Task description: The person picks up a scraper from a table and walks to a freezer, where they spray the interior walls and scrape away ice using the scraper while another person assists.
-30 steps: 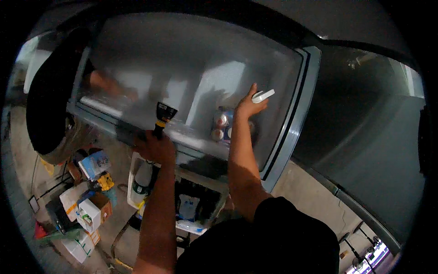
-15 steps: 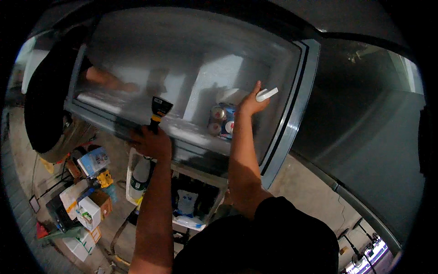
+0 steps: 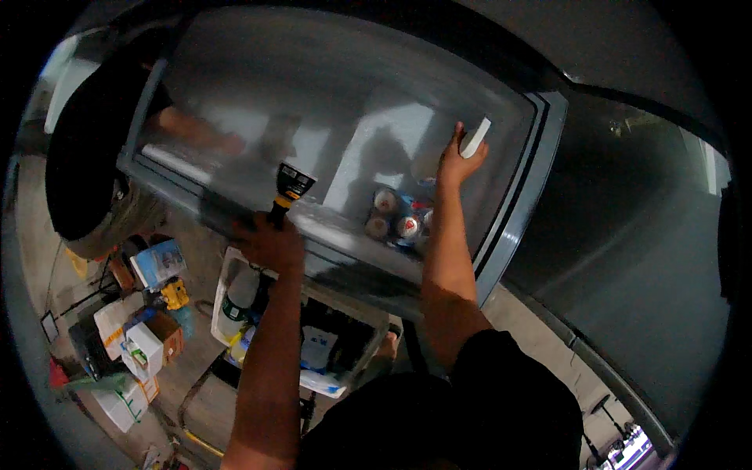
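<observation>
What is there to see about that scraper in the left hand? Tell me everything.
The scraper has a dark, flat blade that flares toward its far edge and carries small pale markings. Below it come a yellow band and a black handle, perhaps plastic. The left hand grips the handle, hiding most of it. It slants up and slightly right in the picture, blade end inside the outline of the grey-rimmed chest. Whether the blade touches anything is unclear.

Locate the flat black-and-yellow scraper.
In the head view, the scraper is left of centre in the left hand, at the grey-rimmed chest's near edge.
</observation>
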Motion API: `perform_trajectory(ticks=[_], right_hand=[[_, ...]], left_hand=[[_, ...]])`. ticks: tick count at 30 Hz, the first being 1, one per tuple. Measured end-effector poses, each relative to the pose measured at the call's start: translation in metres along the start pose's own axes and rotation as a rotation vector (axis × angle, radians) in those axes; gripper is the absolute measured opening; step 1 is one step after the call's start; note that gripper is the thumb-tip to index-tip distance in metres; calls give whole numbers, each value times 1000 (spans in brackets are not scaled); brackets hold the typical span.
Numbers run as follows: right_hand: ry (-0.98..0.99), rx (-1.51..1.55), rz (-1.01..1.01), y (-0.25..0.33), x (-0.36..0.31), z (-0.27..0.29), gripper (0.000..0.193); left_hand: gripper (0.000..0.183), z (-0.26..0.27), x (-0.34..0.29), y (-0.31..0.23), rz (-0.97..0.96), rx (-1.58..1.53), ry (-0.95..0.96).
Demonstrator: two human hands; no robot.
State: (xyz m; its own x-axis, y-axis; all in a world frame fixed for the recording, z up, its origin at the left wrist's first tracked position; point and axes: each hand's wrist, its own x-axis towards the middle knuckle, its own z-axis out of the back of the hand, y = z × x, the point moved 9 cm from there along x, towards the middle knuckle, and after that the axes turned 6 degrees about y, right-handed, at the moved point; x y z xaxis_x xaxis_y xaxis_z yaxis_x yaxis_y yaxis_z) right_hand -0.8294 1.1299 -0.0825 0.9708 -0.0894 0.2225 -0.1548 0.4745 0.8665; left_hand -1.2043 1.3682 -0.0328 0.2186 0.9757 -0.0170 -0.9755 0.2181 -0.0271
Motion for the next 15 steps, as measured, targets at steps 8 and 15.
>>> perform_trajectory(ticks=[8, 15], right_hand=[[293, -14, 330, 56, -13, -84, 49], [498, 147, 371, 90, -22, -167, 55]], left_hand=[[41, 24, -3, -11, -30, -11, -105], [35, 28, -3, -13, -1, -49, -66]])
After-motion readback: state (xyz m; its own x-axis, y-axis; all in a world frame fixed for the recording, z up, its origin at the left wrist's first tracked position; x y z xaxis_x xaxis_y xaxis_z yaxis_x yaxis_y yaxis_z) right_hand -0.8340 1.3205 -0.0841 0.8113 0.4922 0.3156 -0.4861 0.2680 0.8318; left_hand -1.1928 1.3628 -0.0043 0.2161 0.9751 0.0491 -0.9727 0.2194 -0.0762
